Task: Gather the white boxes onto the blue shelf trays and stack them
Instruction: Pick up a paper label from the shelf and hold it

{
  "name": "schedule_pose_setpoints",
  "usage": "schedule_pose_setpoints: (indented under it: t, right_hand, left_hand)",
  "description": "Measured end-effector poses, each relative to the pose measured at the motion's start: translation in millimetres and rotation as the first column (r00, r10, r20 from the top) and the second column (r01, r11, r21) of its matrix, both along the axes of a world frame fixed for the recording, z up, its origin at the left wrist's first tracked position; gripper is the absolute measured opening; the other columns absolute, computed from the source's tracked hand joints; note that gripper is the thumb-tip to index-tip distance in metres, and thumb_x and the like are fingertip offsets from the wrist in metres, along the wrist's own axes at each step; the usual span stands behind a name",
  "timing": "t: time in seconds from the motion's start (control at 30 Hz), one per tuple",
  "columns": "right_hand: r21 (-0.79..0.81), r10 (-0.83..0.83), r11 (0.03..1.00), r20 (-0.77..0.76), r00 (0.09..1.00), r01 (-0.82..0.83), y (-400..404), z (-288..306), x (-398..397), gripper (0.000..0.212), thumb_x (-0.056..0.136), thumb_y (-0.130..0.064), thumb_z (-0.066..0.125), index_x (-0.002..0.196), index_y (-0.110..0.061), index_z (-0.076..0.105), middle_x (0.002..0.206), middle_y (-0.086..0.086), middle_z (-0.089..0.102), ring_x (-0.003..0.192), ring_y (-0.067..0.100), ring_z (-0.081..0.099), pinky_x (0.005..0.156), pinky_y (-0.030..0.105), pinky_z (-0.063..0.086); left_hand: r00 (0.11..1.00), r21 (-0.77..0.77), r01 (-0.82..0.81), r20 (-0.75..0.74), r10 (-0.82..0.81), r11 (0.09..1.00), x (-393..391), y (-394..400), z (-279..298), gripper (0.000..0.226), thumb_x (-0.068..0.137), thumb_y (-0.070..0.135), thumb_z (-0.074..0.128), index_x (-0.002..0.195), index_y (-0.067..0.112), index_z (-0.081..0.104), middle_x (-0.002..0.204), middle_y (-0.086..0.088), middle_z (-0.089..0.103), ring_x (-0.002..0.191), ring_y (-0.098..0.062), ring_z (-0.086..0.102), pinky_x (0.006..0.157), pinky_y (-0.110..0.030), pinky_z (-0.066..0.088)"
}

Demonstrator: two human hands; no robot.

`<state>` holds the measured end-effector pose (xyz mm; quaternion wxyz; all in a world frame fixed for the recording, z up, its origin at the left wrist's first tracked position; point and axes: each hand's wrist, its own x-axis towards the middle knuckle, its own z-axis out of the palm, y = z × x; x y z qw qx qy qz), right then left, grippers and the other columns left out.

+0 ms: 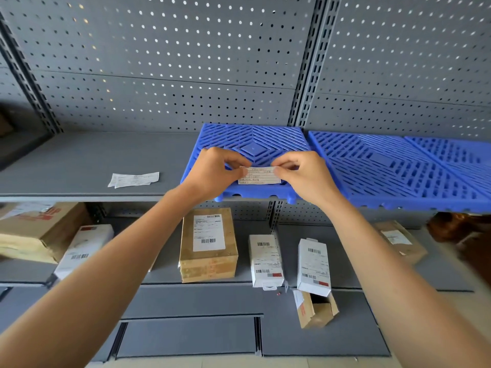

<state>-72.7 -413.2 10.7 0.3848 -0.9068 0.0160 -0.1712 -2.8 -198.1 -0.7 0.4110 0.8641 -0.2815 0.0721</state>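
White boxes (267,261) below, labels illegible

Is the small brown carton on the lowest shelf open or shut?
Open. The small brown carton has its end flaps splayed outward and a dark hollow interior showing. It lies just below a white box.

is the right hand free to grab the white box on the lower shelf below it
Probably not yet: the right hand and left hand both pinch a paper label. The path down to the white box looks open.

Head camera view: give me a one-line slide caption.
Both hands hold a paper label over the empty blue tray; white boxes wait on the shelf below.
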Motion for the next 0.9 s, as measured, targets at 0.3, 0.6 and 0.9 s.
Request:
schedule_pose_setpoints:
  t: [0.3,0.6,0.9]
  right_hand:
    - [-0.141,-0.019,0.99,0.078,0.997,0.03,3,-10,0,0.016,0.087,-0.014,0.074,0.101,-0.021,0.078,0.096,-0.01,0.069,0.085,0.003,0.065,0.079,0.019,0.051]
    - [-0.212,0.033,0.977,0.085,0.996,-0.014,2,-8,-4,0.017,0.095,-0.016,0.063,0.103,-0.017,0.079,0.1,-0.009,0.075,0.09,0.002,0.065,0.089,0.027,0.053]
    - [-0.246,0.056,0.968,0.017,0.998,-0.05,9,5,-2,0.021,0.101,-0.02,0.055,0.11,-0.016,0.074,0.098,-0.007,0.073,0.066,-0.008,0.064,0.069,0.021,0.05]
  left_hand:
    - [0.994,0.052,0.013,0.11,-0.019,0.999,1,3,-6,0.015,0.088,0.016,0.078,0.102,0.021,0.079,0.089,0.017,0.065,0.082,0.019,0.057,0.082,-0.008,0.045]
    - [0.99,0.079,0.004,0.139,-0.015,0.997,5,3,-9,0.012,0.09,0.019,0.075,0.101,0.022,0.079,0.095,0.011,0.071,0.083,0.011,0.059,0.076,0.0,0.038]
    - [0.988,0.054,-0.002,0.155,-0.007,0.999,10,15,-6,0.015,0.094,0.016,0.068,0.104,0.019,0.079,0.094,0.011,0.073,0.086,0.0,0.065,0.087,-0.022,0.053]
